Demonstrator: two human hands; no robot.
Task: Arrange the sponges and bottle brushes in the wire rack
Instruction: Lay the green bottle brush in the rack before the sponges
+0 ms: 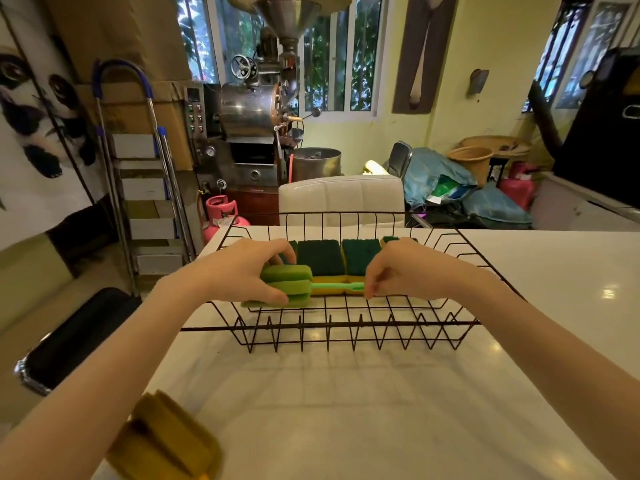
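Observation:
A black wire rack (346, 325) stands on the white table. Along its far side lie several yellow sponges with dark green scouring tops (320, 258). A green bottle brush (294, 284) lies across the rack in front of them, foam head to the left, thin handle to the right. My left hand (242, 268) grips the foam head. My right hand (398, 268) pinches the handle's end. A yellow bottle brush head (166, 441) lies at the table's near left edge, under my left forearm.
The white table (381, 410) reaches to the right and toward me. A white chair back (341, 199) stands just behind the rack. A black stool (72, 341) sits low on the left, a stepladder (145, 188) and pink gas cylinder (221, 213) beyond it.

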